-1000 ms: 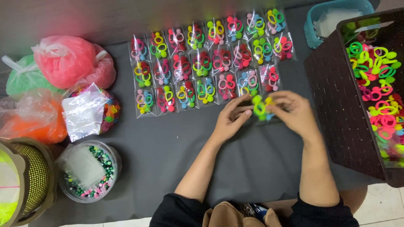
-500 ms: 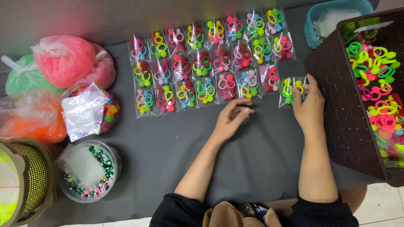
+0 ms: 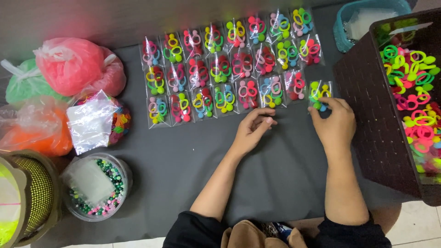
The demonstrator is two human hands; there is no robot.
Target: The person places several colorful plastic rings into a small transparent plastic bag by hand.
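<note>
My right hand (image 3: 334,125) rests its fingertips on a small clear packet of coloured hair ties (image 3: 319,94), lying at the right end of the bottom row. Several such packets (image 3: 229,64) lie in three rows on the dark grey cloth (image 3: 174,160). My left hand (image 3: 251,129) lies loosely curled on the cloth just below the bottom row, holding nothing. A dark woven basket (image 3: 367,119) full of loose neon hair ties (image 3: 413,92) stands right beside my right hand.
Tied plastic bags in pink (image 3: 76,66), green (image 3: 20,87) and orange (image 3: 32,128) sit at the left, with a round tub of beads (image 3: 94,188), a bag of coloured bits (image 3: 98,119), a mesh container (image 3: 27,197) and a teal basket (image 3: 363,18) at the back right.
My hands were together at the bottom row holding a packet. The right hand then carried it rightward and laid it at the row's end; the left hand drew back onto the cloth.
</note>
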